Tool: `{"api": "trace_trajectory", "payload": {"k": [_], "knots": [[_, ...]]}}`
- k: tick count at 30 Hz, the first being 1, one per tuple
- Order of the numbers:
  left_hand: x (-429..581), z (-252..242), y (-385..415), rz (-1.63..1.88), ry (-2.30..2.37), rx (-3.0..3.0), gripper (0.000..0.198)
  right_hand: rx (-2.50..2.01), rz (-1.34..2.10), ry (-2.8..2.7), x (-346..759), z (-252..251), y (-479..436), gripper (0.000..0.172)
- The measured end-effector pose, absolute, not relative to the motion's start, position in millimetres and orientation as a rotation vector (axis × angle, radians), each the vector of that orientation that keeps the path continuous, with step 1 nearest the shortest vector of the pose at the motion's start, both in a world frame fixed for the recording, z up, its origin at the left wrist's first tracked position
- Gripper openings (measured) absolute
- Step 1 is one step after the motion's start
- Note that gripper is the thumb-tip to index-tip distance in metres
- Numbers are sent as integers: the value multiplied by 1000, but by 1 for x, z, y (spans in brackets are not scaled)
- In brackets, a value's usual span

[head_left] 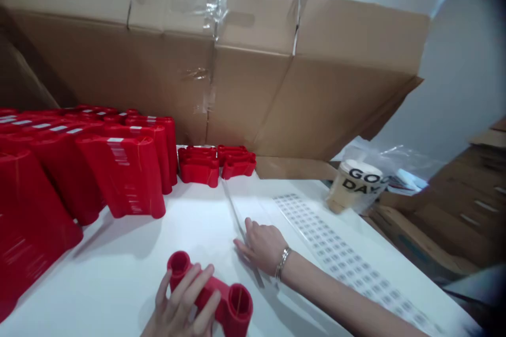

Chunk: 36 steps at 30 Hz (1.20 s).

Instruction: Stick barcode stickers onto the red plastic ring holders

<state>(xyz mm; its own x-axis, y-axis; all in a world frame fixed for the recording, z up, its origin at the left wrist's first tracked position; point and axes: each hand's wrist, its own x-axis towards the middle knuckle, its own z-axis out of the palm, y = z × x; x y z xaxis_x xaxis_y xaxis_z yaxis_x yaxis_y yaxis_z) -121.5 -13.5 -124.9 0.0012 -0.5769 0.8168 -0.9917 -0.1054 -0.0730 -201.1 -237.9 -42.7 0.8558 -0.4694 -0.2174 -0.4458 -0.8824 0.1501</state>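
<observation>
My left hand [185, 300], at the bottom of the head view, has its fingers wrapped over a red plastic piece with two round hollow ends [209, 292]. The hollow ends face up toward me. To the right, my right hand [264, 245], with a metal bracelet [283, 264] at its wrist, reaches over the white table [190, 226]. Its thumb and forefinger stand apart with nothing visible between them; the other fingers are partly hidden. Beneath that hand runs a thin grey line. Beside it lies a long sheet of small printed labels [336, 250].
Tall red pieces with white labels [130, 179] stand in rows on the left. Smaller red pieces [200, 168] sit at the back. A large cardboard sheet [249, 79] leans behind them. On the right, a paper cup [350, 187] stands in clear plastic; cardboard boxes [446, 210] are beyond.
</observation>
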Motion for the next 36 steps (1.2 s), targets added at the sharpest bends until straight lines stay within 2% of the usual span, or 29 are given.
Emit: {"api": "trace_trajectory", "payload": {"k": [2,4,6,7,8,10,12,15,22,25,28,31,36], "knots": [[-122,-107,-11,874,-1718,1742,47,2907,-494,-766,-218,-47,-235,34],[-119,-87,-10,699,-1794,1843,66,2883,-593,-788,-234,-43,-239,25],[-113,-67,-12,491,-1843,1967,90,2851,-644,-829,-252,-32,-244,25],[-110,-58,-14,386,-1850,2003,95,2835,-638,-853,-262,-26,-244,27],[-106,-49,-18,265,-1874,2035,93,2826,-616,-863,-271,-19,-242,31],[-101,-32,-26,-33,-1948,2147,72,2884,-530,-783,-284,-7,-232,39],[-99,-18,-36,-291,-1994,2284,45,3138,-352,-475,-290,1,-217,34],[-100,-8,-48,-423,-2019,2361,11,3416,-26,119,-285,4,-198,22],[-99,-23,-63,-521,-2040,2474,13,3358,12,455,-251,3,-198,17],[-102,-29,-65,-510,-2040,2523,19,3451,3,656,-241,5,-204,9],[-108,-29,-62,-489,-2047,2557,15,3636,36,914,-234,0,-211,5],[-115,-24,-59,-476,-2060,2574,10,3890,228,945,-235,-13,-218,9],[-119,-24,-61,-486,-2053,2589,8,4196,668,677,-259,-30,-215,17]]}}
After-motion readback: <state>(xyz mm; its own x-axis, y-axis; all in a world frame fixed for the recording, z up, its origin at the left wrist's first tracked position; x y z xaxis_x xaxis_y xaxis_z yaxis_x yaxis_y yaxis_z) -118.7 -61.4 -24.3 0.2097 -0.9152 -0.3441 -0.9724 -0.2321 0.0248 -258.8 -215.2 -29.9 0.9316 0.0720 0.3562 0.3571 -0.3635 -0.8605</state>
